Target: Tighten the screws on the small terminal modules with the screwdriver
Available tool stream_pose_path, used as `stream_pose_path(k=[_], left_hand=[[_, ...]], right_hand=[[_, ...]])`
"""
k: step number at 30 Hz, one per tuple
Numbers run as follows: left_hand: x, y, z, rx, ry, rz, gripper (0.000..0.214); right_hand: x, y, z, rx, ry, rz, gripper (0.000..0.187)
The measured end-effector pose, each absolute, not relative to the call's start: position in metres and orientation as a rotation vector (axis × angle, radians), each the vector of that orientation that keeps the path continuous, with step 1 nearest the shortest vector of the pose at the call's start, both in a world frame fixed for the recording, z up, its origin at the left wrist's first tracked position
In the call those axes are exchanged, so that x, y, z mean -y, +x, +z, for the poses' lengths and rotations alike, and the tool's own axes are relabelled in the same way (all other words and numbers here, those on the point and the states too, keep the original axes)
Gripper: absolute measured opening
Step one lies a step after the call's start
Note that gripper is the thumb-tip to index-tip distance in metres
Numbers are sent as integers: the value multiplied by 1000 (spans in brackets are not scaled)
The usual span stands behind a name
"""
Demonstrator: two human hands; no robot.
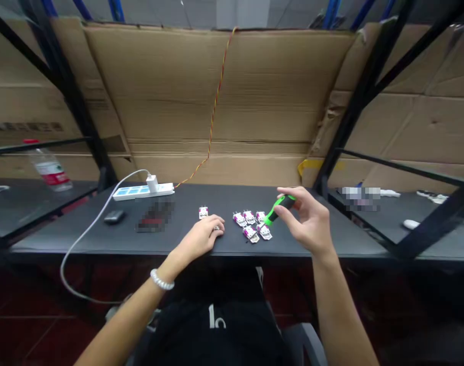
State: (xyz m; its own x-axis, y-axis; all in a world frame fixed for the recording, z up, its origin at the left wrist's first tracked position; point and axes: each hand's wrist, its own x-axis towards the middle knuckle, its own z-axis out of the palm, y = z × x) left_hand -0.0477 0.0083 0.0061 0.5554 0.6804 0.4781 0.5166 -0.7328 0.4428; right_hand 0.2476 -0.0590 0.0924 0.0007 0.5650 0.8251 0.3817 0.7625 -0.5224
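My right hand (307, 219) grips a green and black screwdriver (278, 208), its tip pointing down at a cluster of several small white and magenta parts (252, 224) on the black table (186, 203). My left hand (201, 237) rests on the table with fingers curled over a small part at its fingertips, barely visible. One more white and magenta part (203, 212) stands alone just beyond the left hand.
A white power strip (142, 190) with a charger and white cable lies at the back left, near a small dark object (113, 217). A plastic bottle (49, 168) stands far left. Cardboard lines the back. Black rack struts flank both sides.
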Motion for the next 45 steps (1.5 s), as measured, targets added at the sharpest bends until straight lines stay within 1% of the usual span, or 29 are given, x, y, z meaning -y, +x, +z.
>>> stream_pose_path(k=[3, 5, 9, 10, 14, 18, 24, 33, 39, 45], left_hand=[[-8, -47, 8, -1008, 2500, 946, 16], [-7, -47, 9, -1006, 2465, 961, 14], [-4, -46, 12, -988, 2386, 990, 10], [-3, -46, 13, -981, 2368, 993, 9], [1, -43, 15, -936, 2332, 992, 8], [4, -40, 14, -886, 2315, 975, 10], [7, -36, 14, -841, 2294, 975, 8], [7, -35, 12, -829, 2292, 983, 9], [6, -35, 13, -809, 2296, 978, 10], [6, -34, 12, -806, 2297, 985, 9]], right_hand=[[59, 245, 92, 1620, -780, 167, 29], [58, 242, 90, 1608, -784, 176, 32], [51, 231, 82, 1504, -751, 247, 51], [49, 226, 80, 1481, -740, 268, 53], [42, 208, 74, 1456, -697, 308, 46], [36, 196, 69, 1447, -674, 299, 46], [34, 194, 66, 1468, -705, 304, 49], [31, 192, 63, 1495, -705, 295, 57], [32, 193, 63, 1524, -715, 287, 57], [29, 190, 61, 1560, -721, 305, 61]])
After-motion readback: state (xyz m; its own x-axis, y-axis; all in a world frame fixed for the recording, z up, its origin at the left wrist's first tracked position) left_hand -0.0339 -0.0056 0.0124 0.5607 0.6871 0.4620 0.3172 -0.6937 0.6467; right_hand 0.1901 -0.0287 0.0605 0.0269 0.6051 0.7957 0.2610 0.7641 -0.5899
